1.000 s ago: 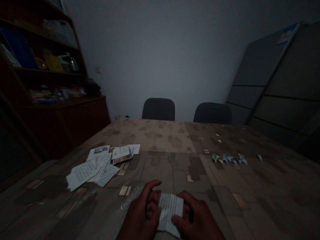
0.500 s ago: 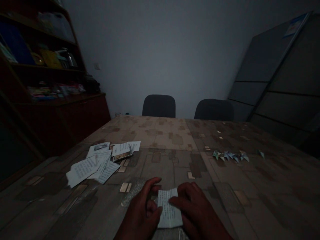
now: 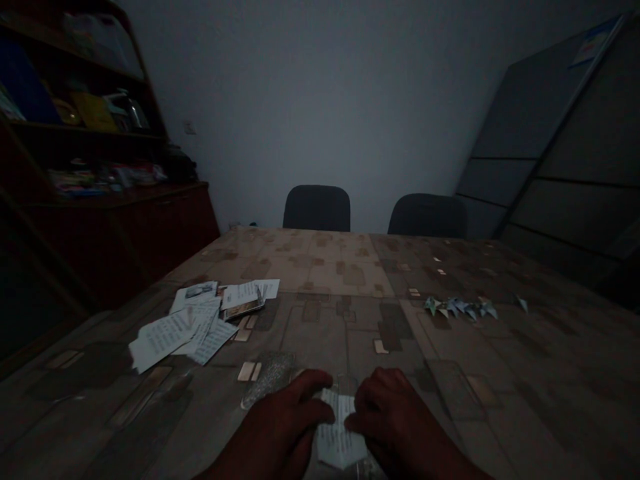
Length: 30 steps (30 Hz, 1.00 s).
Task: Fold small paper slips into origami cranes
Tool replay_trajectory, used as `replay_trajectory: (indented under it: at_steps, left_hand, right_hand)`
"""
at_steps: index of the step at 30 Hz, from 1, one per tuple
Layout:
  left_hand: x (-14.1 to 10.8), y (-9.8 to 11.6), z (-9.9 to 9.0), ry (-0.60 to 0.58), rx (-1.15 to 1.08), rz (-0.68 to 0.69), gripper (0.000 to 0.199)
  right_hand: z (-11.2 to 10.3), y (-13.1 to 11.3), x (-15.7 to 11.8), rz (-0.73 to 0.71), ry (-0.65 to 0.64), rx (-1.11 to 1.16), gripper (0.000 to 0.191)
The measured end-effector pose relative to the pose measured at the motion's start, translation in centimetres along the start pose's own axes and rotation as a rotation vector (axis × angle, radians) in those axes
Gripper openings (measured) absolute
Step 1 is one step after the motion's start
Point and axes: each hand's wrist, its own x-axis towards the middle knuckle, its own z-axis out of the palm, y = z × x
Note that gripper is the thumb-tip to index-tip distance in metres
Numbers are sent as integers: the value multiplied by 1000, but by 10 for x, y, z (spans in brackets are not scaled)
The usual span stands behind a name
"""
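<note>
A small printed sheet of paper (image 3: 340,445) lies at the bottom centre of the view, its upper part creased and partly folded. My left hand (image 3: 285,423) grips its left side, thumb on top and fingers curled at the upper edge. On the right side my right hand (image 3: 393,417) pinches the paper, its thumb near the middle crease. Both hands hide parts of the sheet's edges. The two thumbs are close together but apart.
Loose printed sheets (image 3: 163,340) lie spread on the patterned table (image 3: 310,333) at the left. Several small folded paper pieces (image 3: 460,307) stand in a row at the right. Two dark chairs (image 3: 317,208) are behind the far edge.
My left hand has closed in on the paper from a looser, more open pose. The sheet's upper part now shows a fold, and both thumbs are nearer to each other.
</note>
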Motion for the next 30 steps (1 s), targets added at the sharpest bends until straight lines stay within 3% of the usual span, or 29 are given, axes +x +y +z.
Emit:
replay_trajectory:
  at_steps: [4,9,14,19,21,30]
  left_hand:
    - [-1,-2,-1,-59,174,76,42]
    - [1,-6,2,-70,303,169,19]
    - [3,-11,12,-41,247,153,9]
    - [4,-5,14,-11,153,22,9]
    - [4,-1,12,6,96,-43,11]
    - [8,6,10,20,150,-202,7]
  right_hand:
    - [-13,1,2,-46,-183,-46,16]
    - [-14,3,4,-78,-227,-76,14]
    - [-12,6,1,-54,-177,48,26]
    - [-9,4,-3,69,-99,238,7]
    - [-7,3,-4,121,-73,290,8]
    - [6,-1,0,286,53,288,11]
